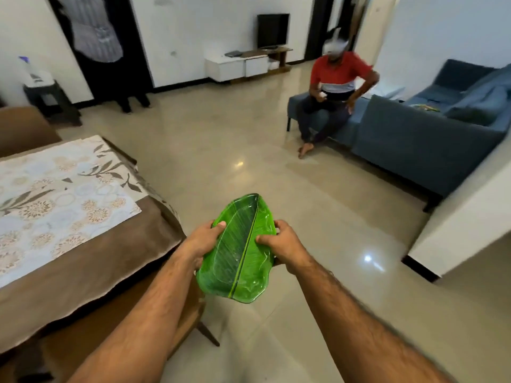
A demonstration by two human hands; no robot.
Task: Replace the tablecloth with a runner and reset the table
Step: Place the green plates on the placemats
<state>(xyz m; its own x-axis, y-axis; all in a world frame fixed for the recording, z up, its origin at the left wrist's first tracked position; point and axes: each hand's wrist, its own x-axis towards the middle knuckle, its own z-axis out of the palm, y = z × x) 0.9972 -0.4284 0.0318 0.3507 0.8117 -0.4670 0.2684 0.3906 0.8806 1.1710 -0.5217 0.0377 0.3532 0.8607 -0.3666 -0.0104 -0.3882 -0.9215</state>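
Plate [237,250], green, leaf-shaped, glossy: looks stiff, light, slippery. Left hand [203,241] and right hand [282,241] pinch opposite rims, beside counter [91,261].

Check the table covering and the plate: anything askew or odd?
The floral runner lies skewed across the brown tablecloth, its corner edge not parallel to the table edge. The green leaf plate, gripped by left hand and right hand, looks intact.

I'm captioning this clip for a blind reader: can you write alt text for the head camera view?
Both hands, left and right, hold a green banana-leaf-shaped plate by its sides above the tiled floor. A table under a brown cloth with a floral runner stands at left; a person sits on a blue sofa beyond.
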